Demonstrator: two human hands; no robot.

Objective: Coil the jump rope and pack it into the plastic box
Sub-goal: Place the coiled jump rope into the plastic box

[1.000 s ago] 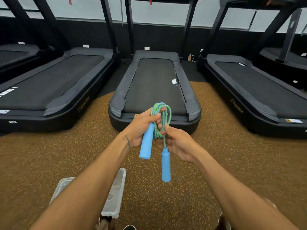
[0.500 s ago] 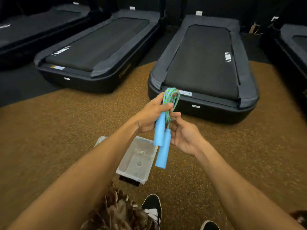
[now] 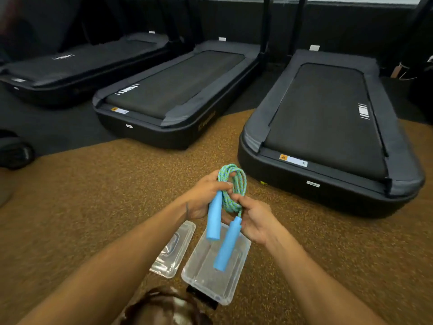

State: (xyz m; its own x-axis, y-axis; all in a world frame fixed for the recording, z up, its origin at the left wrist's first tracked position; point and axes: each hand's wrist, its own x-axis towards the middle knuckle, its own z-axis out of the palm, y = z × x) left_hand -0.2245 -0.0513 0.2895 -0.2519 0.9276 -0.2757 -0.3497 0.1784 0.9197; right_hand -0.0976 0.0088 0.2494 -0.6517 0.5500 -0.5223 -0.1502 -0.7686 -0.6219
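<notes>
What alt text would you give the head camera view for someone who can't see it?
Two bare hands, left hand and right hand, hold a coiled green-blue jump rope with blue handles above an open clear plastic box on brown speckled gym floor. The box's lid lies beside it; black treadmills stand behind.

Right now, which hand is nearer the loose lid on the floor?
Left. The left hand is above and just right of the lid; the right hand is farther right, above the box.
</notes>
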